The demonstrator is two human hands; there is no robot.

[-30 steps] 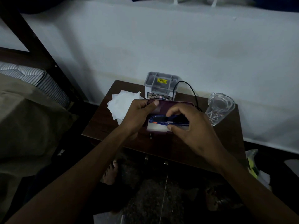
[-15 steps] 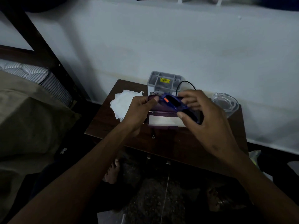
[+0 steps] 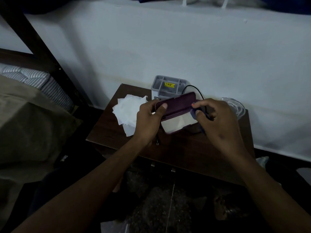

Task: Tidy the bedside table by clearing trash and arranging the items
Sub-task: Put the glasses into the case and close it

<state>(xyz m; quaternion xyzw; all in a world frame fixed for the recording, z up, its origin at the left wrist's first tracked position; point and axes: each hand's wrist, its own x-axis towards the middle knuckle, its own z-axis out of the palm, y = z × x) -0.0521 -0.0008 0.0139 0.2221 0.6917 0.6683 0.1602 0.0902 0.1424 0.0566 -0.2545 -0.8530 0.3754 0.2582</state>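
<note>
Half a second ago the blue glasses [image 3: 195, 113] were held up over the open purple case [image 3: 176, 113], level with its lid; now they sit lower and off the case's right end, mostly hidden inside the right hand [image 3: 218, 125], whose thumb and fingers are curled round them. The case lid, which stood further back before, now leans forward over the pale lining, and the whole case has tipped so its right end sits higher. The left hand [image 3: 148, 121] grips the case's left end as it did earlier, thumb pressed on the lid.

Counted on the bedside table [image 3: 193, 152]: one case near the middle, one pair of glasses, one grey organiser [image 3: 170, 87] at the back edge (a yellow price sticker lies in it), one black cable [image 3: 193, 89] looping up beside the organiser, one clear glass [image 3: 235, 106] at the back right corner, partly behind the right hand. The white tissues [image 3: 129, 111] lie in a loose heap towards the left edge; how many sheets I cannot tell. A small dark plug end [image 3: 157, 142] shows below the left wrist, near the front edge.
</note>
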